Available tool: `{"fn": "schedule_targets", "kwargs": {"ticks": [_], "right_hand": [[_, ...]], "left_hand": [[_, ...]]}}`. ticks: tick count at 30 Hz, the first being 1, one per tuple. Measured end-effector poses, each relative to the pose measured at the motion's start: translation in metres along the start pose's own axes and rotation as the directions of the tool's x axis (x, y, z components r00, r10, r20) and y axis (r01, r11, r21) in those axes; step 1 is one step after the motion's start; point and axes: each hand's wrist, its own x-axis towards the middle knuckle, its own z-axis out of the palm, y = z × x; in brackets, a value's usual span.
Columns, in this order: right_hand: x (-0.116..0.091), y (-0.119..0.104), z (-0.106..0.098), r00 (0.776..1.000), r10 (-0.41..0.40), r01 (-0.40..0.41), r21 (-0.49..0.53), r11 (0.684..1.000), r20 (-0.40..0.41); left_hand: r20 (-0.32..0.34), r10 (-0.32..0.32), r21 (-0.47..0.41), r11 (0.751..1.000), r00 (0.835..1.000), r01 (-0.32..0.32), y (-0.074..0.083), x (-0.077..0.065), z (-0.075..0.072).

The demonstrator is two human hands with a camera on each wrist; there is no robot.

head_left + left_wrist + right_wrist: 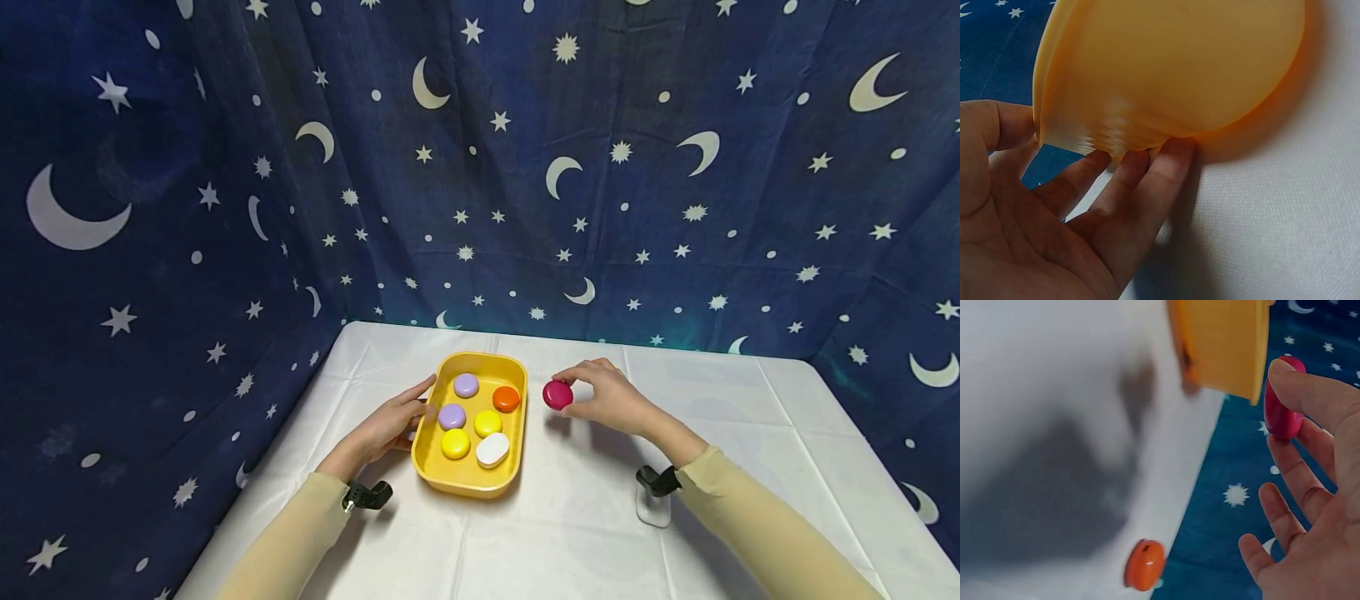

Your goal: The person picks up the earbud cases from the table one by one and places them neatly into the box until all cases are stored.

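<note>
My right hand [611,398] pinches a glossy magenta disc [557,395] between thumb and fingers, above the table just right of a yellow tray [468,482]. In the right wrist view, the thumb lies on one face of the disc and the other fingers spread below. My left hand [386,427] touches the tray's left side, its fingertips [1175,153] against the outer wall. Inside the tray lie two lilac discs [466,385], two yellow discs [455,443], an orange-red disc [506,399] and a white oval piece [492,450].
An orange rounded piece [1145,565] lies on the white tabletop in the right wrist view. Partly behind the right wrist's black strap [658,481] is a white flat object [654,510]. Dark blue curtains [525,167] with moons and stars hang behind the table [570,533] and at its sides.
</note>
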Motion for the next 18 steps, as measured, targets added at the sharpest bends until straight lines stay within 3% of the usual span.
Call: {"fn": "schedule_targets", "kwargs": {"ticks": [8, 18], "right_hand": [[0.019, -0.022, -0.002, 0.999, -0.016, 0.017, 0.030, 0.999, -0.028], [0.048, -0.053, 0.014, 0.998, -0.051, 0.050, 0.028, 0.998, 0.042]], "left_hand": [[0.016, 0.014, -0.005, 1.000, 1.000, -0.014, 0.000, -0.002, 0.000], [0.018, 0.005, 0.003, 1.000, 1.000, -0.005, 0.002, -0.002, 0.000]]}}
